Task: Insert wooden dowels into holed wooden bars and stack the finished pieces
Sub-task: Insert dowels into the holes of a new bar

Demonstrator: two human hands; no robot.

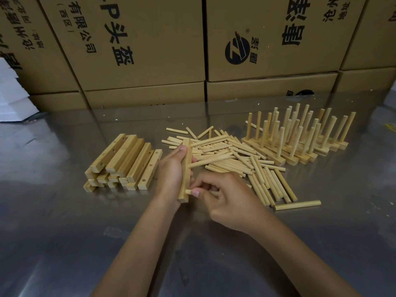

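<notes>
pale matt wooden dowels (227, 155); glossy steel table (64, 232); matt cardboard boxes (150, 39).

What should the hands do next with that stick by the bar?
Probably push it in. The left hand grips a wooden bar on edge, with one dowel already sticking out of its side. The right hand pinches a second dowel, its tip at the bar's near end, seemingly at a hole. Pressing it home looks like the next small move.
</notes>
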